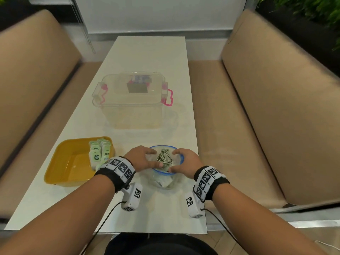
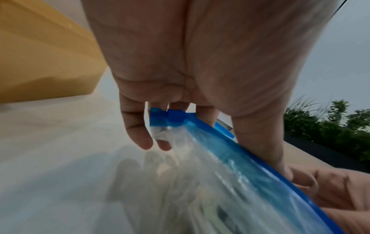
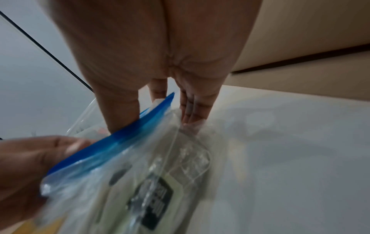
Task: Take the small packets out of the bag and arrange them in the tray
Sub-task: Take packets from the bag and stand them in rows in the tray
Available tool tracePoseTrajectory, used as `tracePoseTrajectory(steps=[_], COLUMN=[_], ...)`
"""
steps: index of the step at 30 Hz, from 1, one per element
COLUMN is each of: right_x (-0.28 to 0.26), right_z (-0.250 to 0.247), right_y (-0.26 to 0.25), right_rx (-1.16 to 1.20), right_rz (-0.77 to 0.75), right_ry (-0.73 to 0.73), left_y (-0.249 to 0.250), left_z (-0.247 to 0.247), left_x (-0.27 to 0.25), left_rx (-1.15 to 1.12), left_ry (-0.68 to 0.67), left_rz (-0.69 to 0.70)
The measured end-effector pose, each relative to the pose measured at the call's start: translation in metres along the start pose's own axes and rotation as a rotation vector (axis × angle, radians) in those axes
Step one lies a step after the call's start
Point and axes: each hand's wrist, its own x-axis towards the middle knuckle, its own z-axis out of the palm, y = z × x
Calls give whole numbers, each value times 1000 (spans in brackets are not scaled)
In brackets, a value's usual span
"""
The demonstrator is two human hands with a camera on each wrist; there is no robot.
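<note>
While both hands (image 1: 161,161) grip the bag (image 1: 165,179) rim, packets (image 1: 164,158) inside, more in yellow tray (image 1: 60,170).

Tray (image 1: 60,162) left of bag (image 1: 165,179) on table (image 1: 147,52), packets (image 1: 100,153) in tray, lidded box (image 1: 130,100) behind both

one yellow tray (image 1: 60,162), one clear zip bag (image 1: 165,178), one lidded clear box (image 1: 131,100), one desk (image 1: 147,56), two benches. two hands: left (image 1: 142,159), right (image 1: 186,161). packets (image 1: 99,153) in tray: several, exact count unclear; bag's packets uncountable.
</note>
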Motion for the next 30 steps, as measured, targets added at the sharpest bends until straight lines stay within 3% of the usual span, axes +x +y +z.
tracePoseTrajectory(steps=[4, 8, 14, 18, 22, 26, 30], right_x=[0, 2, 0, 0, 1, 0, -5], right_z=[-9, -16, -32, -36, -35, -31, -31], right_y=[-4, -8, -28, -44, -41, -31, -29], right_rx=[-17, -40, 25, 164, 229, 271, 348], right_rz=[-34, -82, -304, -312, -259, -194, -186], right_ry=[-17, 14, 131, 106, 149, 162, 102], left_y=[10, 18, 45, 65, 68, 57, 54], left_z=[-5, -9, -30, -48, -47, -33, -20], left_x=[3, 2, -19, -29, -26, -12, -2], left_rx=[77, 164, 217, 95, -25, 251, 549], left_ry=[215, 343, 539, 506, 414, 239, 89], left_rz=[63, 88, 263, 448, 364, 236, 235])
